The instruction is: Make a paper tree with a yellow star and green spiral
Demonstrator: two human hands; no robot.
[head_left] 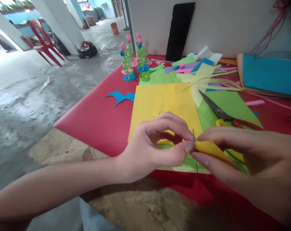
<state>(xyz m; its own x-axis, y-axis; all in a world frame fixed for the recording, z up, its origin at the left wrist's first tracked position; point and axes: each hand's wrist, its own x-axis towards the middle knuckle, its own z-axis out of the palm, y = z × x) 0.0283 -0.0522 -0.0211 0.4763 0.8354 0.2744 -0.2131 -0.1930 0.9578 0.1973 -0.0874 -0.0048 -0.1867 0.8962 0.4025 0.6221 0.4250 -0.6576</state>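
My left hand (163, 144) is closed in a pinch on a thin dark metal needle (196, 165), which stands almost upright between the fingertips of both hands. From the right, my right hand (253, 157) grips a yellow paper strip (214, 150), whose end meets the needle; whether it is wound around it is hidden by the fingers. Below and behind the hands lie a yellow paper sheet (145, 102) with cut strips on it and green paper (232, 99). Scissors (220, 113) with red handles rest open beyond my right hand.
Paper plants (128, 61) with pink stars stand at the back of the red table covering (92, 118). A blue paper scrap (121, 97) lies left. A black phone (180, 32) leans on the wall. Blue paper (270, 75) is stacked right. A red chair (45, 45) stands across the floor.
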